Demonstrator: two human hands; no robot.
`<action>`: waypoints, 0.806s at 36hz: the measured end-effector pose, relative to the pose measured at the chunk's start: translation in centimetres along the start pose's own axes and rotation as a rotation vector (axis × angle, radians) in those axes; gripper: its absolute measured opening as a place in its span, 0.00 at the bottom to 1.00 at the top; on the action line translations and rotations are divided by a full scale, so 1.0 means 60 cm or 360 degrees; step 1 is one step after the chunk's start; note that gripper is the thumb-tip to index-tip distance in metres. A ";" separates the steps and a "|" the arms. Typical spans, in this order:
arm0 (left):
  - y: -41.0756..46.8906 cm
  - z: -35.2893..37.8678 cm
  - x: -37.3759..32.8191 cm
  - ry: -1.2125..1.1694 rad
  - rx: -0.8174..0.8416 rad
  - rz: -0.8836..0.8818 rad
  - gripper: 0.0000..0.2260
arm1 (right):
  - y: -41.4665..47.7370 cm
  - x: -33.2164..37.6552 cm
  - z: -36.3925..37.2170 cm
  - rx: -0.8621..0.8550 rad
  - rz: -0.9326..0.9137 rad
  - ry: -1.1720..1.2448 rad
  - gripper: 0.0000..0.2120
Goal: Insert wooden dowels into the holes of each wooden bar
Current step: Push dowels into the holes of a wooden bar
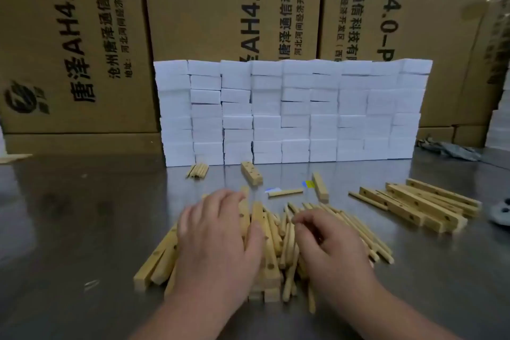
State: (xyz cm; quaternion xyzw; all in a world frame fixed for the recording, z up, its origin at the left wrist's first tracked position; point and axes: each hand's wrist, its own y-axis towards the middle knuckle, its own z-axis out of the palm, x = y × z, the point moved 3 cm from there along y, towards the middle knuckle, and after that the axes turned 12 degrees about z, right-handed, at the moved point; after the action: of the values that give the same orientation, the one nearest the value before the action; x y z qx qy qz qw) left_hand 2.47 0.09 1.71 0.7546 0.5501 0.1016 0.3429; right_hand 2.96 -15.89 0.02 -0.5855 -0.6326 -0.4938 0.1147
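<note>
A heap of pale wooden bars [269, 262] with drilled holes lies at the near middle of the metal table [82, 229]. My left hand [218, 240] rests palm down on the heap, its fingers spread over the bars and its thumb against one bar. To its right lies a loose pile of thin wooden dowels [358, 232]. My right hand [328, 240] sits on this pile with its fingers curled down onto the dowels; the fingertips are hidden. Further bars [419, 204] lie in a group at the right.
A wall of stacked white blocks [292, 113] stands behind the work area, with large cardboard boxes [231, 8] behind it. In front of the wall lie a small dowel bundle [197, 170], two short bars [251, 172] [320, 187] and one single dowel [285, 192].
</note>
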 end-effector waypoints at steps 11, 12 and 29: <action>0.020 -0.001 -0.014 -0.0196 -0.0215 -0.0063 0.25 | 0.007 0.001 -0.001 0.0072 -0.0003 0.0033 0.09; 0.026 -0.003 -0.023 -0.0219 -0.0241 -0.0042 0.25 | 0.007 0.003 -0.002 0.0073 -0.0007 0.0027 0.09; 0.040 0.001 -0.001 0.0104 0.0317 -0.0089 0.24 | 0.011 -0.008 -0.006 0.0096 0.0067 0.0025 0.09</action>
State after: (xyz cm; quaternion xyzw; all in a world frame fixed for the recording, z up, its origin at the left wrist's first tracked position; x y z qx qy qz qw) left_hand 4.30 -0.37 3.17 0.7656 0.5892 0.0614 0.2508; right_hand 3.53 -16.59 0.15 -0.5911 -0.6337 -0.4766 0.1477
